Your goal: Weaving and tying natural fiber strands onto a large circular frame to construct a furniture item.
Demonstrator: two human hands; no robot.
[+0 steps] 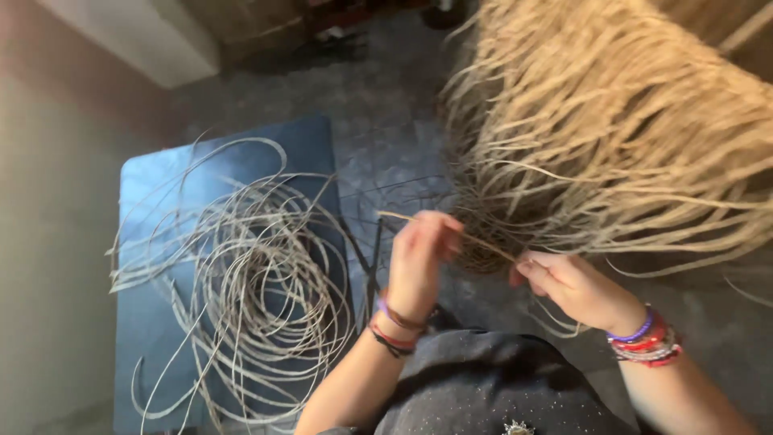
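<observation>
- The thin, pale straw-coloured strip of fibre runs between my two hands, in front of my chest and just below the big pale bundle of loose, shaggy fibre strands.
- Its long axis lies slightly tilted: the free tip points up and to the left past my left hand, and the other end slopes down to the right toward my right hand.
- My left fingers are closed in a pinch on the strip near its free end; my right fingers are curled in around its lower end, though the picture is too blurred to show exactly how they grip.
- I judge the strip could snap or kink if I pull my hands apart too hard, since it is so thin.
- It could also snag on the hanging strands just beside it and drag some loose.
- Well apart to the left, a tangled coil of grey-beige cane strips lies on a blue mat on the grey floor.
</observation>
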